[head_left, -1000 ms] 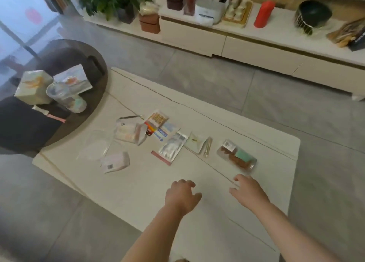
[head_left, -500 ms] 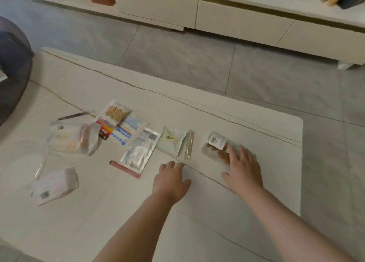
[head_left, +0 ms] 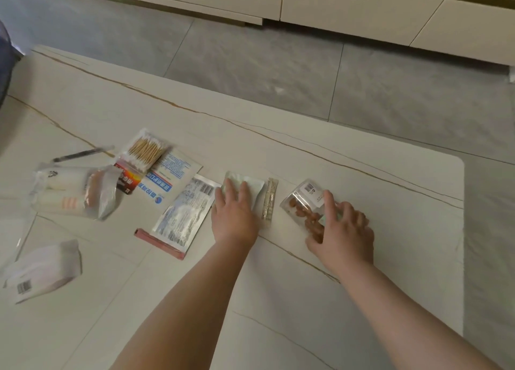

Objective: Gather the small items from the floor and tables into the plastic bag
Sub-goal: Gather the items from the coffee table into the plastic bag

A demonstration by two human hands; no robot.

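Observation:
Small items lie in a row on the white marble table (head_left: pixel 362 157). My left hand (head_left: pixel 235 216) rests flat on a pale green sachet (head_left: pixel 252 184), fingers straight. My right hand (head_left: pixel 344 230) grips a clear packet of brown snacks (head_left: pixel 302 205), index finger on top and thumb at its near edge. Between my hands lies a thin stick sachet (head_left: pixel 269 202). To the left are a silver zip packet (head_left: pixel 182 217), a blue-and-white packet (head_left: pixel 168 176), a pack of cotton swabs (head_left: pixel 145 150), a clear bag of tubes (head_left: pixel 71 192) and a white pouch (head_left: pixel 41 269).
A pen (head_left: pixel 80 153) and a red packet (head_left: pixel 126 180) lie among the left items. The table's rounded right edge (head_left: pixel 462 230) drops to grey floor tiles (head_left: pixel 278 71). A low cream cabinet (head_left: pixel 348 10) runs along the back.
The view has dropped closer to the table. My left hand moved forward onto the green sachet. My right hand went from lying flat on the snack packet to curling round it.

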